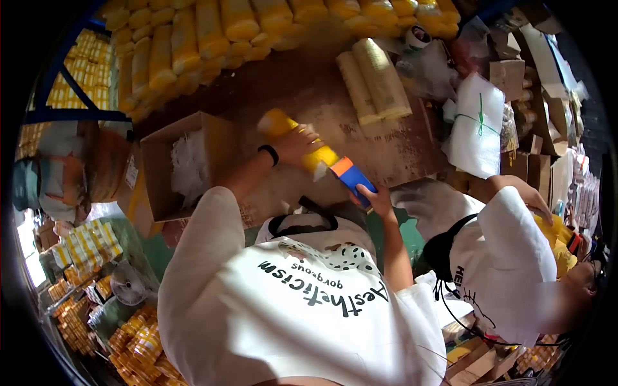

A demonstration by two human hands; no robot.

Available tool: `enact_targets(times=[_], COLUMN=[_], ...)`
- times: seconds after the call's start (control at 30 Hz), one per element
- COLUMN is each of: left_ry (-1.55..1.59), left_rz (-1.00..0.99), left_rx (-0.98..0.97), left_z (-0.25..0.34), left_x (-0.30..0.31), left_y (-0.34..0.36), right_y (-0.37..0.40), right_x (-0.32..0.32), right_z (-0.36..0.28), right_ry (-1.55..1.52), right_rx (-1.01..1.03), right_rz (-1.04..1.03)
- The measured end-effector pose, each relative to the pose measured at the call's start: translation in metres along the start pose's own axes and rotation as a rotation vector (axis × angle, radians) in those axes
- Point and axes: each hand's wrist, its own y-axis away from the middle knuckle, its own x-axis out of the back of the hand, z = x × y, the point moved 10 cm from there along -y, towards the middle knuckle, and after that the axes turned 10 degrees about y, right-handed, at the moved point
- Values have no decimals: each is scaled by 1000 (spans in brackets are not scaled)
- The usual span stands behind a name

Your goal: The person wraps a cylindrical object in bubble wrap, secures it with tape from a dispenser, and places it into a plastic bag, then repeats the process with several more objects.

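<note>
My left hand (297, 145), with a black band on the wrist, is closed around a long yellow pack (319, 156) in shiny wrap. The pack lies slantwise over the worktable (270, 83), and its far end is blurred. In my right hand (378, 198) is a blue and orange handheld tool (353, 178), gripped by its blue lower part. The tool's orange end is right at the near end of the yellow pack.
A cardboard box (151, 174) with clear plastic inside stands at the left. Yellow packs (209, 35) are stacked along the back. Two pale yellow rolls (380, 77) lie at the right, near a white bundle (477, 125) tied with green string. Another person (508, 257) works close by on the right.
</note>
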Motion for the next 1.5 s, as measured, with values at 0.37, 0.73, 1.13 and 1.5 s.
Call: enact_targets(times=[0.37, 0.73, 1.13, 1.5], left_ry=[210, 1396, 287, 1456], left_rz=[32, 700, 943, 745], left_rx=[-38, 85, 103, -9], left_z=[22, 29, 58, 2], left_x=[24, 64, 122, 107], left_y=[-16, 60, 124, 55], right_y=[11, 31, 0, -7], right_x=[45, 29, 31, 33], right_z=[-47, -216, -220, -225], right_ry=[-71, -20, 4, -127], right_rx=[-104, 13, -36, -50], right_rz=[-83, -157, -115, -143])
